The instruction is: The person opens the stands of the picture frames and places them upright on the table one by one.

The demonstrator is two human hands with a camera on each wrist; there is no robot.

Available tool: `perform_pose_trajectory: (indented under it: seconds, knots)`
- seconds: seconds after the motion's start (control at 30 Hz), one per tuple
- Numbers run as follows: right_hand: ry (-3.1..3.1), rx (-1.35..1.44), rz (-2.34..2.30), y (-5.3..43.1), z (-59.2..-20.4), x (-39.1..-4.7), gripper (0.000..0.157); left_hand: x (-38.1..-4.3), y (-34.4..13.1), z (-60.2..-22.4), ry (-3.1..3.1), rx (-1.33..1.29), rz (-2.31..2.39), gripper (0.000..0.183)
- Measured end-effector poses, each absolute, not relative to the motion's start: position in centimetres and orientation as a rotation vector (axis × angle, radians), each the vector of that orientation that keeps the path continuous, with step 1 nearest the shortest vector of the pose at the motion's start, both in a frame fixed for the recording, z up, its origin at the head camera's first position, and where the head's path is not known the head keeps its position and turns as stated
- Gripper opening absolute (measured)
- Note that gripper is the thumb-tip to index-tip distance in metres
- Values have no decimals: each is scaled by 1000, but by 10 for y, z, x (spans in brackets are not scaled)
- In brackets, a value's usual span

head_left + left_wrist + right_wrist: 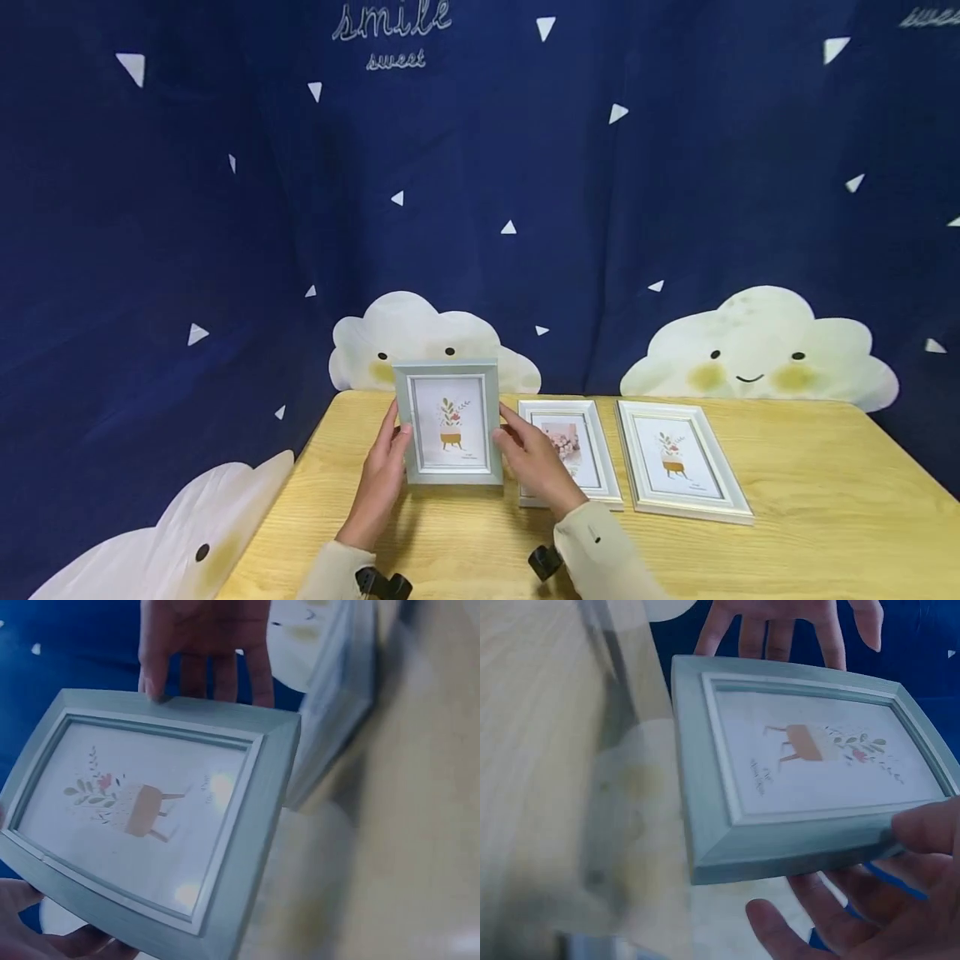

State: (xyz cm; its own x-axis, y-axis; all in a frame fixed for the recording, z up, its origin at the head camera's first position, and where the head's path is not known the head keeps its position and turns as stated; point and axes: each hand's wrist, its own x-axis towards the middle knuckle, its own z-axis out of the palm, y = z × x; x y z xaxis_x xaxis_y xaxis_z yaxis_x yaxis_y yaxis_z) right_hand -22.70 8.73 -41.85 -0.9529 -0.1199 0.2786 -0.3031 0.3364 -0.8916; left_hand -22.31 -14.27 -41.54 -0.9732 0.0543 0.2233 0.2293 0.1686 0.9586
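A pale green-grey picture frame (450, 421) is held upright above the wooden table, its front towards me. It shows a potted plant on a legged stand. My left hand (382, 475) holds its left side, the thumb at the front edge. On the opposite side my right hand (536, 467) grips the frame, thumb in front. In the right wrist view, the right hand (885, 900) has its thumb on the border and its other fingers behind or under it. The left wrist view shows the left hand (45, 930) at the frame's edge, partly cut off.
Right of the held frame, a white frame with a pink flower picture (564, 442) lies on the table (825, 483), partly covered by my right hand and forearm. Farther right lies another white frame with a plant picture (678, 462). Behind the table hangs a dark blue curtain (480, 167).
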Motion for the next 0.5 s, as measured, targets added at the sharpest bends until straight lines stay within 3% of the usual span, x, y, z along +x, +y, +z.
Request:
perform_pose_trajectory:
  seconds: [0.5]
  knots:
    - [-2275, 483, 1738, 87, -395, -223, 47, -224, -151, -387, -2411, -410, -1409, 62]
